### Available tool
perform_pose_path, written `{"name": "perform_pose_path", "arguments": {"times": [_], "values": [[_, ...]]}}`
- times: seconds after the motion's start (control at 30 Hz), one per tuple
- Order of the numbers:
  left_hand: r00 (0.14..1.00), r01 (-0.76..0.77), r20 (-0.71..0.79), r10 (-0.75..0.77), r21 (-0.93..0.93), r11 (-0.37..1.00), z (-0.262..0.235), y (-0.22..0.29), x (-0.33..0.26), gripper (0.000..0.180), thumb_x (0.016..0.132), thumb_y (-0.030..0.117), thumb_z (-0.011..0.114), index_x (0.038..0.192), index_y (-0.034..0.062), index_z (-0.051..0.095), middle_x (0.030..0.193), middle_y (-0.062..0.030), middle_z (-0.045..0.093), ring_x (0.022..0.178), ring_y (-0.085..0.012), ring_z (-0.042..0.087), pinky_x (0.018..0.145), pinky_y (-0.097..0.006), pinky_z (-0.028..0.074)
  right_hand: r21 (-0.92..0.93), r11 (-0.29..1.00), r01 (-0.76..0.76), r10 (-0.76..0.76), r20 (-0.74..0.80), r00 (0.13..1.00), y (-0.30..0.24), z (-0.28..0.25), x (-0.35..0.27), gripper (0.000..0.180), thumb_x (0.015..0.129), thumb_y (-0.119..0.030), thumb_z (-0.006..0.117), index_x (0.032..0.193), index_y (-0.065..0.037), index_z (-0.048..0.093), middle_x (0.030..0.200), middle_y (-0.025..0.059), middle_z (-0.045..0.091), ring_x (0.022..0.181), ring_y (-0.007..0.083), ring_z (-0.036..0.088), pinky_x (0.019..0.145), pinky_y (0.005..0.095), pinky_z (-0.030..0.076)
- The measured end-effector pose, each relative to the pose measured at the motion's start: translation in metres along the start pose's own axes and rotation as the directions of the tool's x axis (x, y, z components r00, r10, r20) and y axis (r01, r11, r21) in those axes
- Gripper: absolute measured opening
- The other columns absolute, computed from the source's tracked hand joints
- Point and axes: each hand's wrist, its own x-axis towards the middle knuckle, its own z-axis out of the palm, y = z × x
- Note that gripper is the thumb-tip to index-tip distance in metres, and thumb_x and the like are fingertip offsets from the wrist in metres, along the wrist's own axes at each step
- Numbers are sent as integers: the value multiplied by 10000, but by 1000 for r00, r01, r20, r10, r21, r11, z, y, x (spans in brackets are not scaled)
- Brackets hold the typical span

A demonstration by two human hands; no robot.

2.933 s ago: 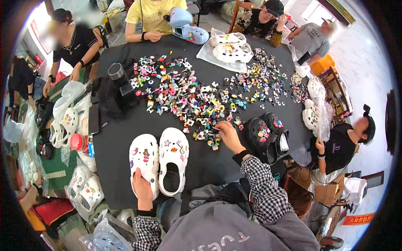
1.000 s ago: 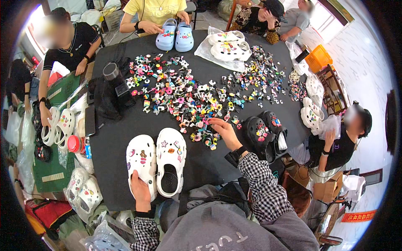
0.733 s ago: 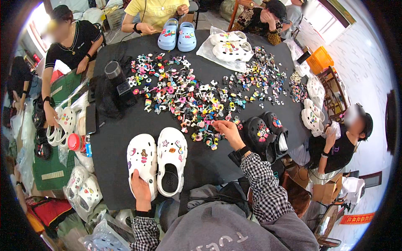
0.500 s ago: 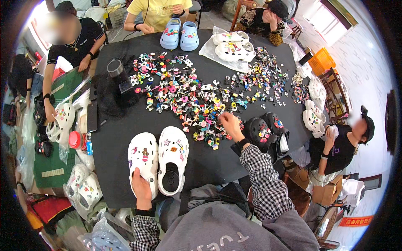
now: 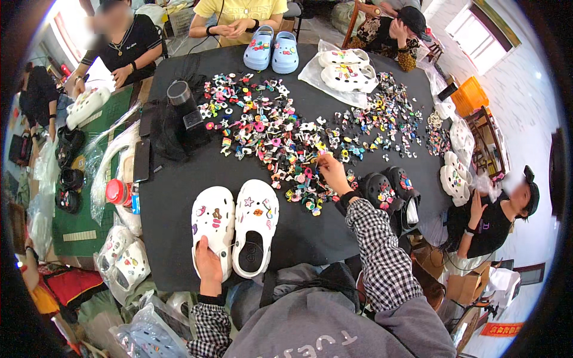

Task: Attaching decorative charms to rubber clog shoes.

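A pair of white clogs stands side by side on the black table in front of me, decorated with small colourful charms. My left hand [image 5: 208,262] grips the left white clog [image 5: 213,212] at its heel end, fingers round the edge. Beside it, the right white clog [image 5: 255,224] has a star and other charms on its top. My right hand [image 5: 333,173] reaches into the near part of a wide pile of mixed shoe charms [image 5: 280,140], thumb and fingers pinched together. Whatever is between those fingertips is too small to make out.
Black clogs [image 5: 385,194] stand right of my right hand. Blue clogs [image 5: 271,53] and bagged white clogs [image 5: 349,74] are at the far edge. A black cylindrical device [image 5: 182,98], a phone [image 5: 142,161] and a red-lidded jar [image 5: 117,192] lie left. Several people sit around.
The whole view has shifted a little. My right hand has moved slightly left over the charms, its fingers pinched. The person at far left has shifted a white clog farther away.
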Motion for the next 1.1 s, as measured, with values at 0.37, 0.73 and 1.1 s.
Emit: {"name": "perform_pose_path", "arguments": {"times": [0.37,0.73,1.1], "values": [[1000,21,0,-21,12,1000,-7,-1,3,294,935,210,596,1154,15,566,1163,-71,620,1070,-184,583,920,-321,464,708,646,-284,140,256,957,-6,-15,-25,266,912,-26,533,1176,-54,523,1105,20,574,1004,117,560,879,285,482],[1000,-4,-7,4,1,1000,4,2,-1,276,938,206,590,1134,12,578,1152,-69,630,1060,-169,592,927,-306,462,837,387,-388,212,328,920,-12,-15,-22,325,941,-34,499,1264,-69,497,1114,36,575,960,146,587,807,323,514],[999,4,35,-4,-4,1000,-1,-1,2,307,941,207,581,1166,-2,561,1186,-83,614,1080,-183,580,947,-315,450,390,869,-306,180,326,928,-25,-23,-8,306,909,-93,560,1202,-14,595,1074,80,629,857,156,634,750,273,555]]}}
